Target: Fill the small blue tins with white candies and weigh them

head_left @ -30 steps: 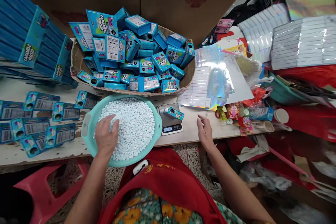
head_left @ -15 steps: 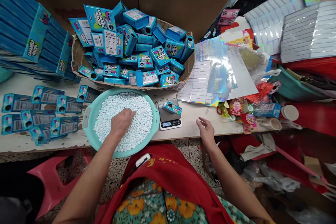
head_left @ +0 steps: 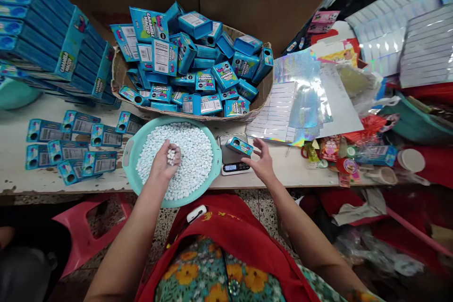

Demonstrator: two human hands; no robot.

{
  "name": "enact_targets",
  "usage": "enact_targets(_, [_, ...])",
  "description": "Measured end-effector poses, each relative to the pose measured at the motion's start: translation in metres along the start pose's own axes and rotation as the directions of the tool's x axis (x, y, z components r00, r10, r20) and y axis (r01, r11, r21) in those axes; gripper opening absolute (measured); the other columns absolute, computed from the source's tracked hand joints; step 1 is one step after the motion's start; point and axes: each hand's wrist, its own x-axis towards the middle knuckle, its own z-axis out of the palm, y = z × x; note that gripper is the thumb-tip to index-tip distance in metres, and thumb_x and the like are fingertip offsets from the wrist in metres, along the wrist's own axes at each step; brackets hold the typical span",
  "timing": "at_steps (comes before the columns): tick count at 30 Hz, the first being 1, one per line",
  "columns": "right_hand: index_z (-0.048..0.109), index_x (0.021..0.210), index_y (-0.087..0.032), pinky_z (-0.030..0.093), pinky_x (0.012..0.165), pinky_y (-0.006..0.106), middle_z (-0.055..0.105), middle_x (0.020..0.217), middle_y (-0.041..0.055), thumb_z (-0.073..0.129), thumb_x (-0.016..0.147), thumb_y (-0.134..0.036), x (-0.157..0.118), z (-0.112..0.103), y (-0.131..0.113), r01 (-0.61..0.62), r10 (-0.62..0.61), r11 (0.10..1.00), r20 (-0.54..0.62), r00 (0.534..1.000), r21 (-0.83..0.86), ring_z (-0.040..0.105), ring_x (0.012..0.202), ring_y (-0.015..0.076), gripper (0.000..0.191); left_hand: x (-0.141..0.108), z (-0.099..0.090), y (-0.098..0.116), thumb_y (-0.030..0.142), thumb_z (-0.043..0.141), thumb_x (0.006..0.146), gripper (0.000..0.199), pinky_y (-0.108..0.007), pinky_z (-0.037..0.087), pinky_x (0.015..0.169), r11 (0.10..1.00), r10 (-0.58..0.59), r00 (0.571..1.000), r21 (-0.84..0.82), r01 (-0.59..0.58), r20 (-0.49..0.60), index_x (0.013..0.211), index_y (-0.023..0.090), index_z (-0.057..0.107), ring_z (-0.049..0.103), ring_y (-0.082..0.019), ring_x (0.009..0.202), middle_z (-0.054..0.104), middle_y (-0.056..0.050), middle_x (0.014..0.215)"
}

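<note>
Palm up and fingers curled, my left hand (head_left: 163,163) cups a few white candies (head_left: 171,156) over the turquoise basin (head_left: 126,153). The basin is filled with loose white candies (head_left: 193,160). My right hand (head_left: 261,161) has thumb and fingers spread beside a small blue candy box (head_left: 239,146), with nothing in its grasp. That box lies on a digital scale (head_left: 230,158) whose display is lit. Whether my right thumb touches the box or scale I cannot tell.
Behind the basin, a cardboard tray (head_left: 118,75) is heaped with blue boxes. Several more boxes (head_left: 99,163) lie at the left, near a tall stack (head_left: 53,33). Shiny label sheets (head_left: 306,99) and small packets (head_left: 331,147) lie at the right. A pink stool (head_left: 79,231) stands below.
My left hand has turned up out of the candies with a few in its palm. My right hand has moved left to the box on the scale, and the view has shifted.
</note>
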Motion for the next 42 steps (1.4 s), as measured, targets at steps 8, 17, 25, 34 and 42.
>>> enact_targets(8, [0.059, 0.1, -0.017, 0.049, 0.074, 0.033, 0.064, 0.085, 0.0021, 0.073, 0.066, -0.048, 0.011, 0.029, -0.043, -0.028, 0.021, 0.998, -0.133, 0.991, -0.052, 0.058, 0.076, 0.0177, 0.048, 0.021, -0.009, -0.03, 0.043, 0.061, 0.08, 0.026, -0.03, 0.041, 0.071, -0.046, 0.672, 0.645, 0.89, -0.453, 0.363, 0.074, 0.018, 0.058, 0.052, -0.023, 0.087, 0.057, -0.008, 0.085])
enact_targets(17, [0.059, 0.101, -0.021, 0.047, 0.074, 0.031, 0.063, 0.091, 0.0025, 0.072, 0.074, -0.04, -0.005, 0.036, -0.137, 0.296, -0.276, 0.944, 0.144, 0.95, -0.146, 0.059, 0.082, 0.0184, 0.036, 0.005, -0.008, -0.003, 0.05, 0.059, 0.079, 0.039, -0.021, 0.025, 0.045, 0.783, 0.525, 0.851, 0.413, -0.466, -0.034, 0.063, 0.019, 0.041, 0.032, -0.009, 0.047, 0.033, 0.004, 0.055])
enact_targets(25, [0.058, 0.104, -0.019, 0.048, 0.077, 0.036, 0.065, 0.095, 0.0085, 0.066, 0.081, -0.037, -0.026, 0.092, -0.16, 0.554, -0.417, 0.817, 0.501, 0.758, -0.159, 0.06, 0.09, 0.0247, 0.031, -0.063, 0.032, 0.034, 0.04, 0.06, 0.079, 0.034, -0.017, 0.026, 0.037, 0.881, 0.426, 0.9, -0.267, -0.391, 0.091, 0.062, 0.017, 0.043, 0.036, -0.005, 0.043, 0.039, 0.004, 0.055])
enact_targets(34, [0.059, 0.101, -0.019, 0.046, 0.077, 0.034, 0.065, 0.095, 0.0074, 0.065, 0.081, -0.032, -0.025, 0.105, -0.169, 0.554, -0.377, 0.806, 0.538, 0.754, -0.211, 0.059, 0.091, 0.0243, 0.025, -0.067, 0.044, 0.02, 0.044, 0.059, 0.082, 0.04, -0.023, 0.041, 0.05, 0.736, 0.667, 0.743, -0.114, -0.668, -0.049, 0.058, 0.017, 0.044, 0.048, -0.009, 0.049, 0.041, 0.003, 0.053])
enact_targets(42, [0.06, 0.099, -0.019, 0.047, 0.079, 0.035, 0.066, 0.095, 0.0074, 0.068, 0.078, -0.03, -0.023, 0.106, -0.169, 0.535, -0.369, 0.82, 0.526, 0.766, -0.204, 0.06, 0.09, 0.0244, 0.025, -0.064, 0.047, 0.018, 0.051, 0.058, 0.083, 0.048, -0.02, 0.026, 0.039, 0.708, 0.687, 0.721, -0.141, -0.692, -0.087, 0.056, 0.015, 0.042, 0.035, -0.005, 0.041, 0.035, 0.004, 0.051])
